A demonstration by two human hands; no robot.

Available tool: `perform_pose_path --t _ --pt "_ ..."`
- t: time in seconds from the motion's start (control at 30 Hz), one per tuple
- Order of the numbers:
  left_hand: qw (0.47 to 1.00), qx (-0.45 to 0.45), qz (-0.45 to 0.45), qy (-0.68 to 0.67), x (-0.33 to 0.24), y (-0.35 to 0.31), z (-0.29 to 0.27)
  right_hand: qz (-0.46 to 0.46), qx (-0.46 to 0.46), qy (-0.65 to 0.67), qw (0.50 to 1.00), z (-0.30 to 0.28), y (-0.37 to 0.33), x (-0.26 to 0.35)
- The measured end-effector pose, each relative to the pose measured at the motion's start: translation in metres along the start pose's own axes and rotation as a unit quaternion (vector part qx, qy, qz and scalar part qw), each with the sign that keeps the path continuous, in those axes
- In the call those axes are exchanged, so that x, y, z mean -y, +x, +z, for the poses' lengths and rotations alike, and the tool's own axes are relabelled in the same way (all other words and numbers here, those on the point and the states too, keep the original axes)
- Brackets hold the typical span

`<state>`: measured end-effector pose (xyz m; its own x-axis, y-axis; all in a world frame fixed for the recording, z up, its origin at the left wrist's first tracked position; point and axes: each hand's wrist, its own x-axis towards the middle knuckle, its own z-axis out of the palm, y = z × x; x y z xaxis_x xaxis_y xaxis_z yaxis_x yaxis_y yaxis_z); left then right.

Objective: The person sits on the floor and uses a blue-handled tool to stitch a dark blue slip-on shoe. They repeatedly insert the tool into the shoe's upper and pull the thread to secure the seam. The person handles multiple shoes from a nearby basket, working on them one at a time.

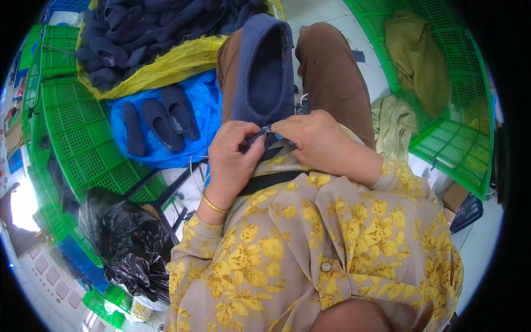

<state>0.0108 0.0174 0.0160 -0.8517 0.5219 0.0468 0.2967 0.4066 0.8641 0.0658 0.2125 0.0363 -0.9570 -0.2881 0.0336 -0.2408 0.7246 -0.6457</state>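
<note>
A navy fabric slip-on shoe (239, 91) rests upright between my knees, its opening facing up. My left hand (238, 152) is closed in a pinch at the shoe's near end. From the other side, my right hand (321, 138) pinches the same spot, and the fingertips of both hands almost meet. Something small and pale shows between them, too small to name. Below my right fingers lies a grey pointed piece (281, 148), partly covered by the hand; its kind is unclear.
A yellow-edged sack (160, 69) full of navy shoes stands at the far left. Several more shoes (160, 124) lie on a blue plastic sheet (206, 91). Green crates (83, 133) flank both sides. A black plastic bag (130, 238) sits at the left; olive cloth (415, 61) hangs at the right.
</note>
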Motion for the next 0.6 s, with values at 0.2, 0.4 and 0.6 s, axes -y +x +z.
perform_pose_path --t 0.2,0.4,0.6 --pt "1.000 -0.003 -0.002 -0.002 0.001 0.001 -0.001 -0.001 -0.008 0.013 1.000 -0.004 -0.001 0.002" --pt "1.000 0.002 -0.001 0.003 0.004 -0.001 0.001 0.004 0.016 -0.017 1.000 -0.003 0.004 0.007" --pt "1.000 0.005 -0.003 0.022 0.009 -0.004 0.001 0.008 0.016 -0.030 0.999 0.013 0.012 0.006"
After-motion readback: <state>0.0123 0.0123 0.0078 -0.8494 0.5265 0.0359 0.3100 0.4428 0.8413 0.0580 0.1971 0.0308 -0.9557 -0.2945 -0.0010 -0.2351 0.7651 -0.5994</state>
